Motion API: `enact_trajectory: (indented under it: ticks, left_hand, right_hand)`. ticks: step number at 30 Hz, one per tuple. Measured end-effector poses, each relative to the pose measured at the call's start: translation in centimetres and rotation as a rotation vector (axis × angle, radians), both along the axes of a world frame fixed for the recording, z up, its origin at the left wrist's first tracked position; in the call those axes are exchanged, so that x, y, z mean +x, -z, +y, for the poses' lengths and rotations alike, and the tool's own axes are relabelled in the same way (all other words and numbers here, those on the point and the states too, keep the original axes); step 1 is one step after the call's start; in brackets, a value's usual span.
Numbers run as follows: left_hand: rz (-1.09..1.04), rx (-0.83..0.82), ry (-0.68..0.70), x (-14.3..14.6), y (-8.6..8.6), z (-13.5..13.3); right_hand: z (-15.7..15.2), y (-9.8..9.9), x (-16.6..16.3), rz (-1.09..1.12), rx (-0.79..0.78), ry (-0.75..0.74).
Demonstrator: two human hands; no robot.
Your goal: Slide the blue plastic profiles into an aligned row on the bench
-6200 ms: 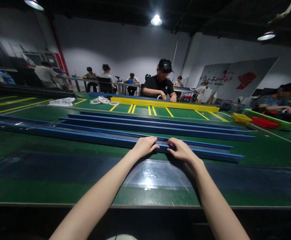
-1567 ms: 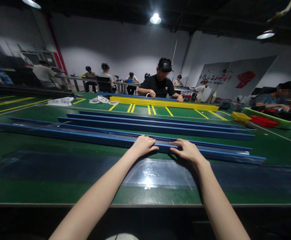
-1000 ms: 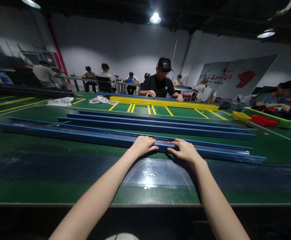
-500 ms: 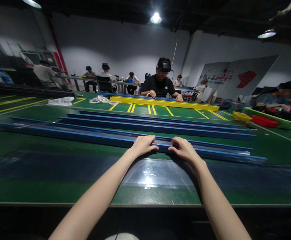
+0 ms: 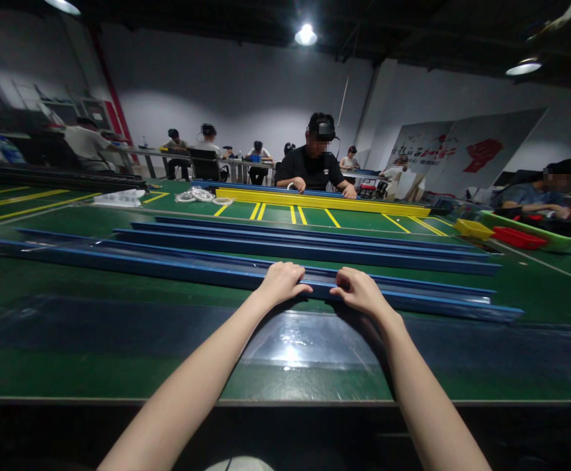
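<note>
The nearest blue rail [image 5: 167,269] lay lengthwise across the green tabletop [image 5: 69,373], its left end close to the left edge of view and its right end [image 5: 511,314] stopping short of the right edge. Green surface lay bare beyond that end. Between the rail and the tabletop's near edge lay a clear plastic sheet [image 5: 290,340], flat and glossy. Just behind the rail, further blue rails [image 5: 314,248] ran parallel to it, leaving only narrow strips of tabletop between them.

The left hand [image 5: 281,282] lay over the rail's middle, its grip wrapped down on the rail's top. The right hand [image 5: 361,292] sat just beside it, fingers curled, its grip pinched together on the same rail. What the fingertips pressed on the far side was hidden by the knuckles.

Across the tabletop, a person in black [image 5: 314,171] rested both hands at a yellow rail [image 5: 324,203]; white coils [image 5: 197,195] near it were too small to make out.

At the far right, a yellow tray [image 5: 472,230] and a red tray [image 5: 518,239] stood beside a long green tray [image 5: 560,247]. Their contents could not be seen.
</note>
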State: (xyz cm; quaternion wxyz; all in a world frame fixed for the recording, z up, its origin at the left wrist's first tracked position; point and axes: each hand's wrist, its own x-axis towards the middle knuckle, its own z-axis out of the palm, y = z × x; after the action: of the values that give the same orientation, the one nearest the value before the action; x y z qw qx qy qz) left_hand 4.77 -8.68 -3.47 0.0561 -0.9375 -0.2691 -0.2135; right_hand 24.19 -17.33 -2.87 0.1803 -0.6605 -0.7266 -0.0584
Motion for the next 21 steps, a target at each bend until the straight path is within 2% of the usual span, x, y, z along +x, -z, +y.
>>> enact_trajectory:
  ticks: [10, 21]
  left_hand:
    - [0.003, -0.044, -0.022, 0.1, 0.0, 0.0]
    - [0.024, -0.041, 0.022, 0.0, 0.2, -0.3]
  right_hand:
    - [-0.1, 0.0, -0.4, -0.031, -0.018, 0.044]
    - [-0.3, 0.5, -1.5, -0.007, 0.049, -0.057]
